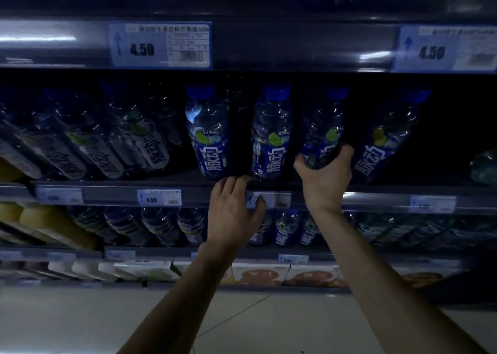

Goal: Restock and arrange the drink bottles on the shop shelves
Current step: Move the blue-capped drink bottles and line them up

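Note:
Blue-capped drink bottles with blue labels stand along the middle shelf (172, 185). My right hand (326, 178) grips the lower body of one blue bottle (321, 127), third from the left in the lit group, tilted slightly right. Two upright blue bottles (207, 135) (271, 135) stand to its left, and another (387, 138) leans to its right. My left hand (234, 208) rests on the shelf's front edge below the two upright bottles, fingers loosely curled over the lip, holding nothing.
Darker bottles with pale labels (139, 141) lean at the left of the same shelf. Price tags (160, 44) reading 4.50 hang on the upper rail. More bottles (161, 224) fill the shelf below, yellow bottles (53, 221) at left, cartons (258, 273) at the bottom. Pale floor (80, 321) lies underneath.

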A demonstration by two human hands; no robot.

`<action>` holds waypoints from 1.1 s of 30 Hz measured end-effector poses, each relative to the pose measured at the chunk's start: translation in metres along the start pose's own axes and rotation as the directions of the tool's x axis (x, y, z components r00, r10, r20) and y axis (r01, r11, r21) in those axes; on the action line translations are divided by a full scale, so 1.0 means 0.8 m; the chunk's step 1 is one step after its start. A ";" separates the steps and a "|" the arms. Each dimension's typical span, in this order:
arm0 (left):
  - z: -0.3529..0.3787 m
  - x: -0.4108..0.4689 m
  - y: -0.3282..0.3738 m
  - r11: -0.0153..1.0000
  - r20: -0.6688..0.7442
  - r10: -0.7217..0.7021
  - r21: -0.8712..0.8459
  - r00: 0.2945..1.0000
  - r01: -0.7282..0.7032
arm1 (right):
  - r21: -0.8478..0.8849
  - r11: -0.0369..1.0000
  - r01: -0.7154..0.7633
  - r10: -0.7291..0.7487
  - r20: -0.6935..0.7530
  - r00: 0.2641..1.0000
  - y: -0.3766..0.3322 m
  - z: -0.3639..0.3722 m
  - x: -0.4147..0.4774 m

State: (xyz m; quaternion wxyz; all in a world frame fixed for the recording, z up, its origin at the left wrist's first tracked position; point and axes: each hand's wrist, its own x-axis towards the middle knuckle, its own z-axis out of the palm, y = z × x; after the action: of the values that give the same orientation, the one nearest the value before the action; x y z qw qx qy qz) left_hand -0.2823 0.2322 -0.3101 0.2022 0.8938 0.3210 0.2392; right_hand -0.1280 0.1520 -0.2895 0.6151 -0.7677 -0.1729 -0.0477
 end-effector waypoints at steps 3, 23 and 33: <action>-0.002 0.000 0.000 1.000 -0.008 0.011 -0.012 1.000 -0.011 | 0.027 1.000 -0.012 0.012 0.008 1.000 -0.001 0.001 -0.004; -0.056 0.032 -0.030 0.829 -0.153 -0.434 -0.455 0.888 0.327 | -0.092 0.993 0.075 -0.068 0.078 0.995 -0.032 0.025 -0.088; -0.046 0.058 -0.047 0.786 -0.086 -0.414 -0.535 0.906 0.309 | -0.121 0.993 -0.002 0.015 0.106 0.994 -0.039 0.061 -0.071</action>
State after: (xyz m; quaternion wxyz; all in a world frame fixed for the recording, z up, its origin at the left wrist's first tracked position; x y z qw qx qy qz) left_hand -0.2893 0.2977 -0.2858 0.4403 0.7009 0.4305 0.3600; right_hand -0.1981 0.1931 -0.2884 0.5578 -0.8056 -0.1989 -0.0142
